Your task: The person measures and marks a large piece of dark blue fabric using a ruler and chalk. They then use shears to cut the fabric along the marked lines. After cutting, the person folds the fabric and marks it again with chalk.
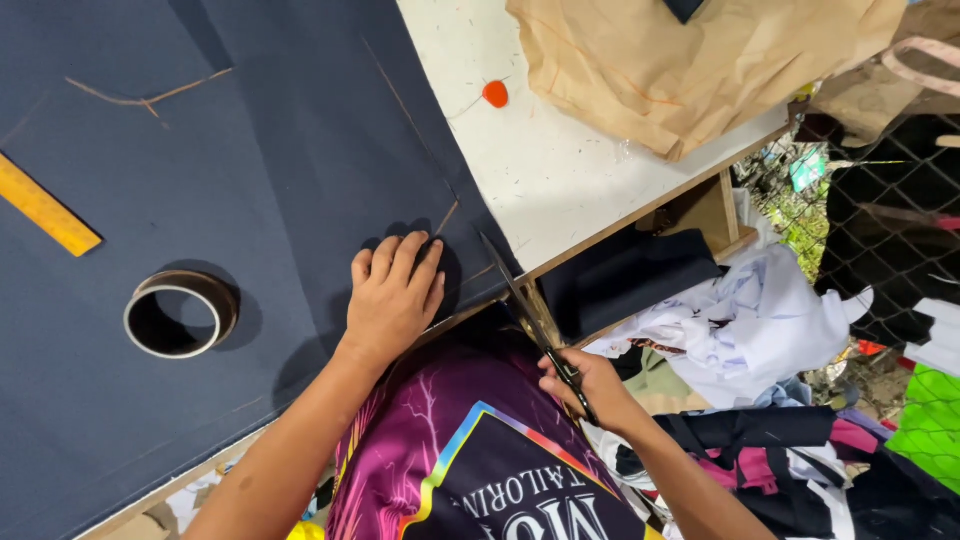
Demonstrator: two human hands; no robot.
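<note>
Dark navy fabric with chalk lines lies spread over the white table. My left hand presses flat on the fabric near the table's front edge, fingers slightly apart. My right hand grips a pair of scissors by the handles. The blades point up and left, and their tip meets the fabric's edge just right of my left hand.
A roll of tape and a yellow ruler lie on the fabric at the left. Brown paper pattern pieces and an orange chalk lie at the far side. Piles of cloth are heaped below the table's right edge.
</note>
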